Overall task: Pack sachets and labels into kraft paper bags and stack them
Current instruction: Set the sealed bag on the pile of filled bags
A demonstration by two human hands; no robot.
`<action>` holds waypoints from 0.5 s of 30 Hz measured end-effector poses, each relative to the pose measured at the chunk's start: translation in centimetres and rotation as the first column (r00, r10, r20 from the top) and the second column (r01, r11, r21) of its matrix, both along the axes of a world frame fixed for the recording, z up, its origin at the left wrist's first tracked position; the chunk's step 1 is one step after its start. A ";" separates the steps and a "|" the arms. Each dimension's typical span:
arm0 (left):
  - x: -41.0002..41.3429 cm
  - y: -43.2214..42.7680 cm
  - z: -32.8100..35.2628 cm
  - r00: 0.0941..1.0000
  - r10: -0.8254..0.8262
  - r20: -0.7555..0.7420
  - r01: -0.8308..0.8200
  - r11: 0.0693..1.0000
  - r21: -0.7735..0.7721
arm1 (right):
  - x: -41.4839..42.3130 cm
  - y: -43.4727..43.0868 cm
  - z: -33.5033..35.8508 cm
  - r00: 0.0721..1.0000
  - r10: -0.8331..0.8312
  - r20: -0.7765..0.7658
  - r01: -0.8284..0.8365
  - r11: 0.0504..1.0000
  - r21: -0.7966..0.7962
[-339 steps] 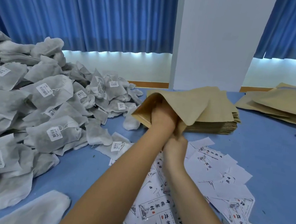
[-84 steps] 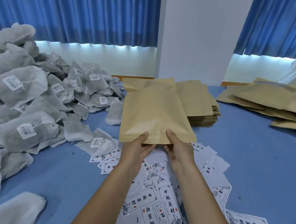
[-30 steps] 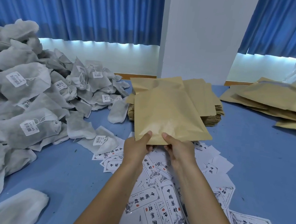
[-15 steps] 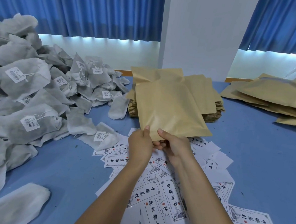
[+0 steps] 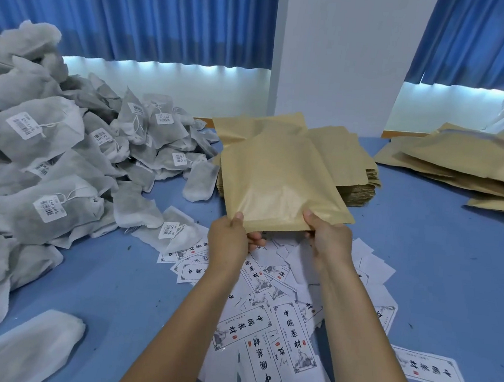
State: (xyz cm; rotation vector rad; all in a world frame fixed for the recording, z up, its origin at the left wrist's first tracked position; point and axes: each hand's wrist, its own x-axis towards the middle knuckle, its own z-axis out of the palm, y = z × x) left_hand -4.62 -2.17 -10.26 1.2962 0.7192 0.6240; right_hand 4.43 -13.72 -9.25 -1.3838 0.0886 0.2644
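Sachets (image 5: pixel 48 152) heap at far left. Left hand (image 5: pixel 228 244) and right hand (image 5: pixel 330 241) each pinch a near corner of the kraft bag (image 5: pixel 279 181), raised off the surface (image 5: pixel 112 285), long axis pointing away from the person. Likely finished pile (image 5: pixel 477 172) lies well to the right, nearer the right hand.
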 end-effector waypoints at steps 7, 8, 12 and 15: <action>-0.3 0.1 0.3 1.000 0.006 0.018 -0.007 0.999 0.049 | 0.8 -0.1 -0.1 0.996 -0.019 -0.087 0.034 0.983 0.181; -0.4 0.1 0.3 0.999 -0.003 0.034 0.001 0.999 0.045 | 0.9 -0.2 -0.1 0.996 -0.018 -0.082 0.031 0.984 0.173; -0.6 -0.1 0.7 0.992 -0.029 0.119 0.029 1.000 -0.004 | 0.3 0.0 0.0 0.994 0.106 -0.036 -0.098 0.978 0.186; -0.3 -0.4 0.6 0.993 -0.003 0.121 0.004 1.000 -0.011 | -0.6 0.4 -0.2 0.991 0.130 -0.032 -0.123 0.977 0.173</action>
